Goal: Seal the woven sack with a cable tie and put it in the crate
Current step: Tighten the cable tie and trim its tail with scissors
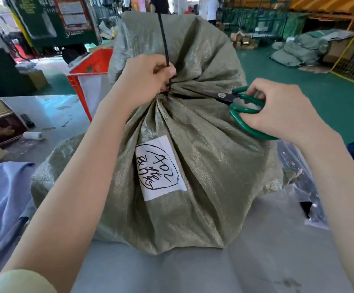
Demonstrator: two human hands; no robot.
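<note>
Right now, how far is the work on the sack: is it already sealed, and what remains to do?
Done: the cable tie already cinches the gathered neck of the woven sack. In hand: the left hand pinches the tie's long tail upright, while the right hand brings the green-handled scissors toward the neck, probably to trim that tail. Left: the cut, then moving the sack into the red crate behind it.
</note>
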